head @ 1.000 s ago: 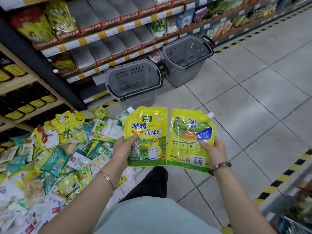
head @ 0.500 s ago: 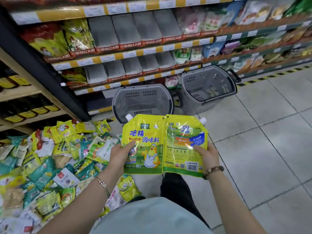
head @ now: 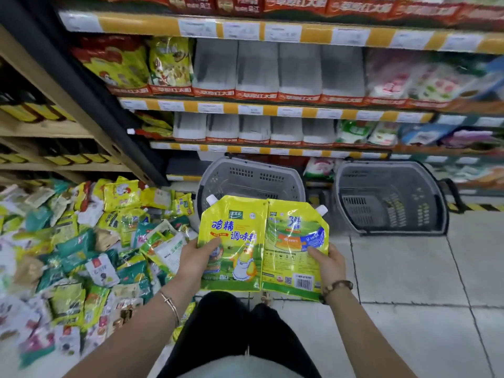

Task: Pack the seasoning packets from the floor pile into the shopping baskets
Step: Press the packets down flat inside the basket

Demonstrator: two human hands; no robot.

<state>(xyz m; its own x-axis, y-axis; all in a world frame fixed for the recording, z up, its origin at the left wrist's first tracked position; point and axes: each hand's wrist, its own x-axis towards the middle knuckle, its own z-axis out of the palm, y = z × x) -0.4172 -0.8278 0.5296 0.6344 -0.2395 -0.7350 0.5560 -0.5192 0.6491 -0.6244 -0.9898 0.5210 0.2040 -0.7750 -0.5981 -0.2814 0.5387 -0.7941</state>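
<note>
Nearest: dark trouser legs (head: 245,336), both arms out fwd. Left hand (head: 195,259) grips the left pouch (head: 234,241) at its lower-left edge, thumb on the printed face, fingers behind & hidden. Right hand (head: 328,264) grips the right pouch (head: 296,241) at its lower-right edge the same way.

Both yellow spouted seasoning pouches are held up side by side above the floor tiles (head: 409,282), in front of the left basket. Inner edges meet; touching vs overlapping, can't tell. Prob. held flat twd the camera so the labels can be read before packing, and the edge grip leaves most of the print uncovered.

Each pouch's long axis runs bottom-to-top, roughly upright, w/ white spout caps at the outer top corners. Left shows the front w/ chicken cartoon, right shows a barcode side.

Further left, the floor pile (head: 81,255) of mixed packets is spread beside the person's left arm. Beyond are two grey baskets, the left basket (head: 245,177) & the right basket (head: 425,192), mouths open twd the person, likely for easy drop-in. No packets visible inside. Behind are stocked shelves (head: 272,110).
</note>
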